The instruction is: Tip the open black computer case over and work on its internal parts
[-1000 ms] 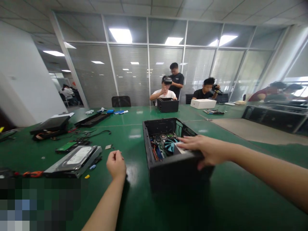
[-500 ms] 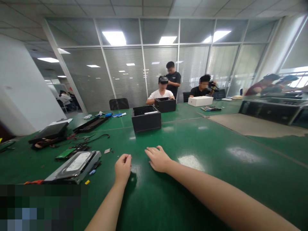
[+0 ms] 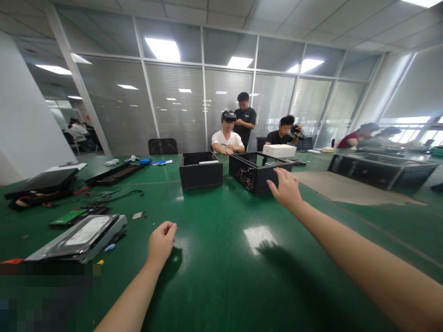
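My left hand (image 3: 161, 240) rests on the green table (image 3: 221, 258) in a loose fist; whatever it may hold is hidden. My right hand (image 3: 285, 188) is stretched forward above the table with its fingers apart, holding nothing. Its fingertips are just short of the near corner of an open black computer case (image 3: 254, 174) with parts and cables inside. A second open black case (image 3: 200, 172) stands to the left of that one.
A hard drive (image 3: 81, 236) in a metal bracket, a green circuit board (image 3: 67, 216), cables and black panels (image 3: 41, 182) lie at left. A brown mat (image 3: 349, 190), a long black case (image 3: 380, 169) and a white box (image 3: 279, 150) are at right. Several people sit and stand at the far side.
The black case my right hand held near me now stands farther out on the table. My right hand left it, lay flat on the table, then rose toward the other case. My left fist barely moved.
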The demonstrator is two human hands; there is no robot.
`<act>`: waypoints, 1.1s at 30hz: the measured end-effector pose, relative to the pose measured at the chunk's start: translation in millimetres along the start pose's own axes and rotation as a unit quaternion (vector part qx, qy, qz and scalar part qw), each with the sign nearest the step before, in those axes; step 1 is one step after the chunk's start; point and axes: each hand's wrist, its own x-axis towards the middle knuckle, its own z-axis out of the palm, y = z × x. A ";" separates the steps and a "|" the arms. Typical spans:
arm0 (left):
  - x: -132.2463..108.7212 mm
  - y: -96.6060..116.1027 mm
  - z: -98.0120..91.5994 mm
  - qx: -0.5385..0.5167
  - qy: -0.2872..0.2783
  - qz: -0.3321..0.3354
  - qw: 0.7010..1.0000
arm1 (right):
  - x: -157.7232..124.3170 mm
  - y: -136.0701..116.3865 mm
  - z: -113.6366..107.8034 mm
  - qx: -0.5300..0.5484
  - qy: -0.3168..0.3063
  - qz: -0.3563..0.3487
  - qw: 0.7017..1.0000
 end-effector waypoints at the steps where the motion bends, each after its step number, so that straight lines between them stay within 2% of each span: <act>1: 0.7 -1.5 0.4 0.000 -0.003 0.000 1.000 | 6.1 11.5 -3.3 -0.010 -0.005 0.002 1.000; 2: 1.4 -3.0 0.8 -0.001 -0.006 0.000 1.000 | 11.0 22.3 -5.8 -0.021 -0.031 0.010 0.999; 6: 3.9 -7.8 3.4 -0.007 -0.008 -0.002 1.000 | 17.7 51.7 -10.6 -0.077 -0.211 0.039 0.974; 8: 5.3 -9.5 4.6 -0.007 -0.013 -0.001 1.000 | 14.6 54.1 -15.2 -0.093 -0.244 0.022 0.965; 10: 7.0 -10.7 5.5 -0.002 -0.016 -0.003 1.000 | 8.8 46.5 -25.7 -0.097 -0.249 -0.002 0.964; 13: 9.2 -11.9 6.0 0.003 -0.012 -0.011 1.000 | -4.1 17.1 -56.5 -0.098 -0.265 -0.049 0.958; 16: 10.0 -11.9 6.0 0.001 -0.015 -0.012 1.000 | -24.1 -28.2 -102.6 -0.070 -0.292 -0.117 0.947; 19: 9.1 -9.7 5.4 0.003 -0.019 -0.010 1.000 | -54.5 -78.6 -151.8 -0.035 -0.302 -0.165 0.938; 22: 6.7 -6.3 4.9 0.017 -0.020 -0.001 1.000 | -92.6 -122.4 -191.3 0.002 -0.296 -0.185 0.937; 24: 4.7 -4.3 4.7 0.022 -0.023 0.009 0.999 | -113.3 -143.3 -212.5 0.032 -0.290 -0.230 0.928; 26: 2.6 -2.7 4.4 0.023 -0.025 0.020 0.999 | -120.0 -156.1 -233.3 0.075 -0.295 -0.299 0.905; 28: 0.6 -1.3 3.9 0.024 -0.025 0.028 0.999 | -107.3 -162.2 -254.1 0.113 -0.317 -0.325 0.884; 30: -1.0 0.0 3.0 0.023 -0.026 0.032 0.999 | -77.1 -164.3 -268.0 0.122 -0.334 -0.294 0.887; 32: -1.7 1.1 2.4 0.019 -0.030 0.031 0.999 | -38.8 -164.6 -264.6 0.097 -0.337 -0.258 0.900; 33: -1.6 1.5 2.3 0.018 -0.031 0.030 0.999 | -20.3 -164.4 -254.3 0.078 -0.339 -0.253 0.903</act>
